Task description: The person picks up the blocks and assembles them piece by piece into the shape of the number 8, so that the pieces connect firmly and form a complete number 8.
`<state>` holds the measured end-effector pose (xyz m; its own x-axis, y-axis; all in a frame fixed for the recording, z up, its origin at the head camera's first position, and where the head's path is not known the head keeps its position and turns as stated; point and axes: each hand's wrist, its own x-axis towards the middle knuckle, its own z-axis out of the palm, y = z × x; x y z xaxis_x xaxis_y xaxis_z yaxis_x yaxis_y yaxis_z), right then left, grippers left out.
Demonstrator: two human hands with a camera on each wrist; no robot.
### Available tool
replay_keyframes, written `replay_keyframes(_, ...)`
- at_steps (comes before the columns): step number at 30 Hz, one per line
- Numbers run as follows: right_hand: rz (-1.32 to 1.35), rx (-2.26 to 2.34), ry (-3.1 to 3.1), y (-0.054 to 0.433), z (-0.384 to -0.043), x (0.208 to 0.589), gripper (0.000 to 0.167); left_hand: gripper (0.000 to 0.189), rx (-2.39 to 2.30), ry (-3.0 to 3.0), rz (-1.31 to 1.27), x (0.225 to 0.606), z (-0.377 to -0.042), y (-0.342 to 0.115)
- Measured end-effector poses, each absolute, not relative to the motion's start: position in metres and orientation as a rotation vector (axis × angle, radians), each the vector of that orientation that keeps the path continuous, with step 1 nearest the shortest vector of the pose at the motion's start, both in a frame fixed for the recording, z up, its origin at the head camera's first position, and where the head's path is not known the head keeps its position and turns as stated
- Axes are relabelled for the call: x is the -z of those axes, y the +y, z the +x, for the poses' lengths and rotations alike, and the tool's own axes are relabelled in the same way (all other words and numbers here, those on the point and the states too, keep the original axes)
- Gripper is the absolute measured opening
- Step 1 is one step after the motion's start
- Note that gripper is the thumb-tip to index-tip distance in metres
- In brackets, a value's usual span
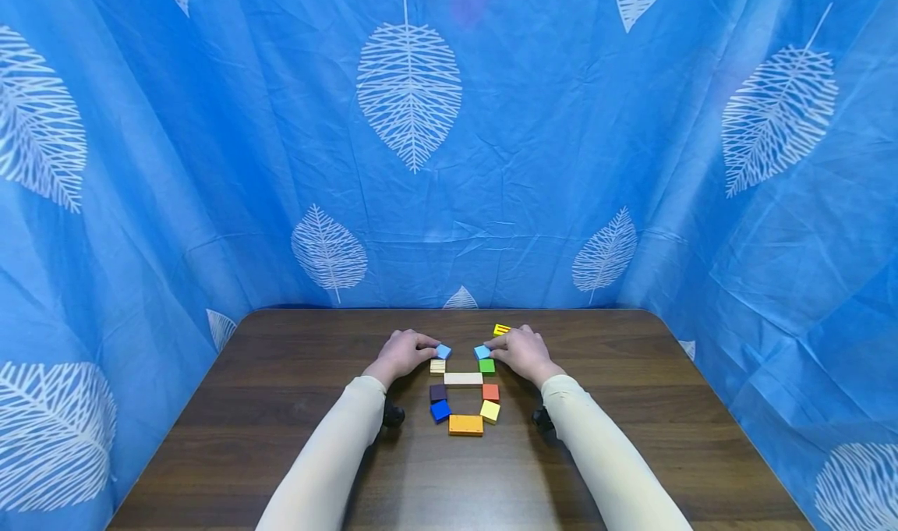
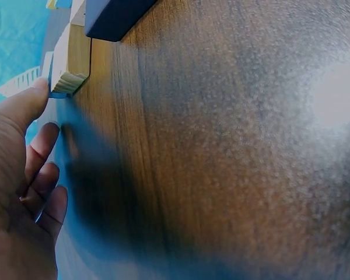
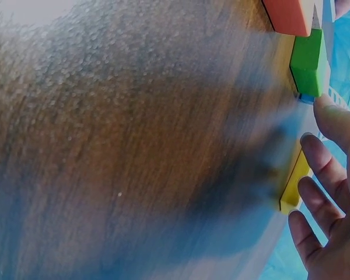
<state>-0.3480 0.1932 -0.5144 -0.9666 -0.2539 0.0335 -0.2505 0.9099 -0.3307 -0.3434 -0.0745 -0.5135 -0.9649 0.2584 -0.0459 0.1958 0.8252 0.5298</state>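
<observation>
My left hand (image 1: 402,353) pinches a light blue block (image 1: 443,352) between thumb and forefinger at its left side. Opposite it, my right hand (image 1: 522,353) holds a second light blue block (image 1: 481,352) by its right side. Both blocks lie tilted on the table. Just below the left one is a striped natural-wood block (image 1: 438,366), and a green block (image 1: 487,367) lies below the right one. A long pale block (image 1: 463,379) spans between these columns. In the left wrist view the thumb (image 2: 35,100) touches the light blue block, mostly hidden behind the wooden one.
Lower in the arrangement lie dark purple (image 1: 438,393), red-orange (image 1: 490,393), blue (image 1: 440,412) and pale yellow blocks (image 1: 490,412), with a long orange block (image 1: 466,426) at the bottom. A yellow block with dark stripes (image 1: 501,330) lies beyond my right hand. Blue curtain (image 1: 519,164) surrounds the brown table (image 1: 281,406).
</observation>
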Motion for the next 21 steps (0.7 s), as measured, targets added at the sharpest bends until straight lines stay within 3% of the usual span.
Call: replay_keyframes(21,-0.409,0.55,3.059,0.1933,-0.3455,0.514,0.025,0.03,-0.887,2.852,0.385,0.5151,-0.3428,-0.0779)
